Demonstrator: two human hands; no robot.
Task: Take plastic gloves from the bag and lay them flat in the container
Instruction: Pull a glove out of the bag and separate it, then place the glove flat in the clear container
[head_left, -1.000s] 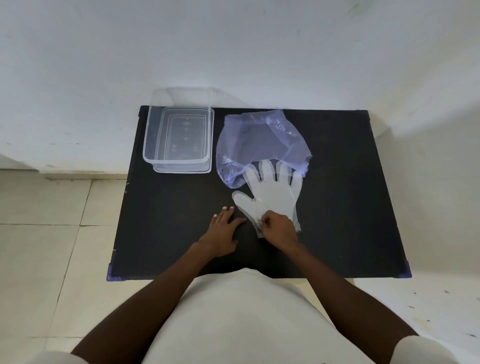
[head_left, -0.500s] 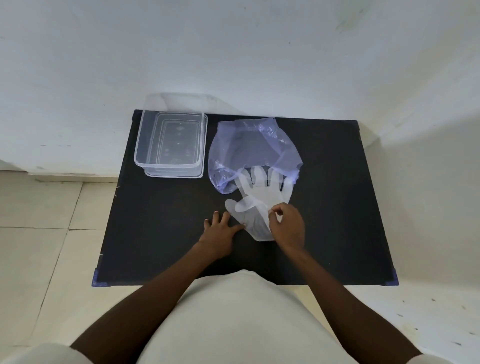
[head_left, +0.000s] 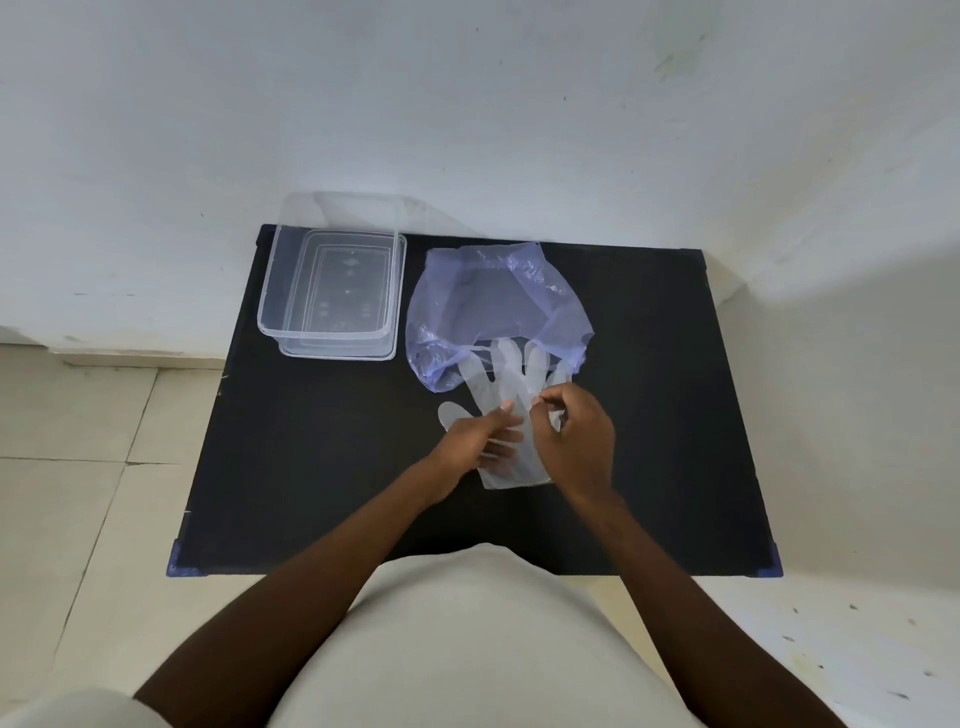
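Lay flat on the bench (head_left: 311, 467), 1 clear glove (head_left: 511, 395), long axis running away from the body, fingertips tucked under the bag (head_left: 493, 306) mouth. Pinched its upper layer near the palm, right hand (head_left: 576, 436); pressed open-fingered onto its cuff side, left hand (head_left: 478, 441). Stood far left, apparently empty, the container (head_left: 332, 291).

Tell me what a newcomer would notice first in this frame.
Both hands meet at the middle of the black table: the left hand lies on a clear plastic glove while the right hand pinches its edge. The glove's fingertips reach into the mouth of a crumpled bluish bag just behind. A clear container stands at the far left corner, with no glove seen in it.
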